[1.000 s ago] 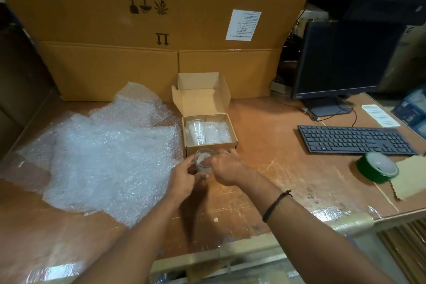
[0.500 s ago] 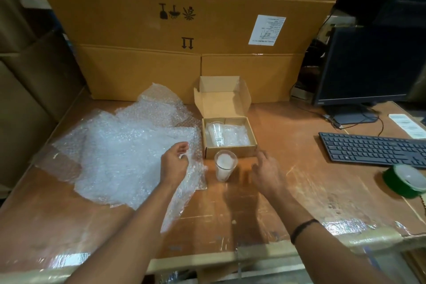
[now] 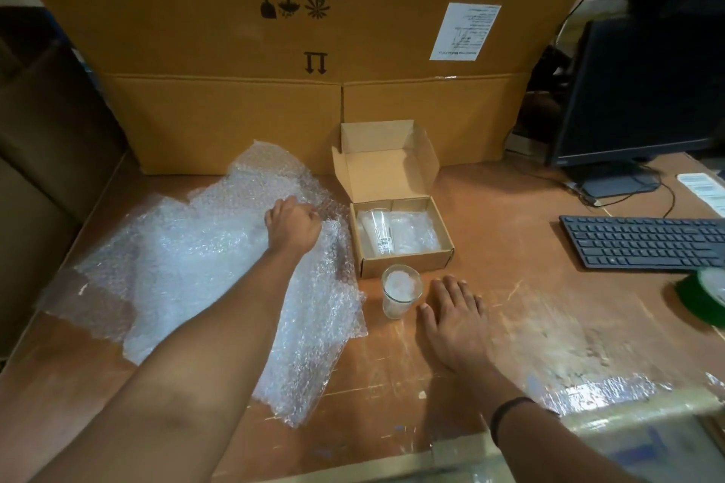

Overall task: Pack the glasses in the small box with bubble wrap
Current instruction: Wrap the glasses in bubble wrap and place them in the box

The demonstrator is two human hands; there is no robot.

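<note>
A small open cardboard box sits mid-table, lid flap up. Inside lie a clear glass on its side and some bubble wrap. A second glass, stuffed with bubble wrap, stands upright on the table just in front of the box. My right hand lies flat on the table beside that glass, fingers straight, holding nothing. A big crumpled sheet of bubble wrap covers the left of the table. My left hand reaches over it and grips a fold near the box.
Large cardboard cartons form a wall behind the table. A monitor and black keyboard are at the right, with a green tape roll near the right edge. More cartons stand at the far left.
Both hands let go of the stuffed glass, which now stands on the table. My left hand moved out over the bubble wrap and gripped it; my right hand settled flat beside the glass.
</note>
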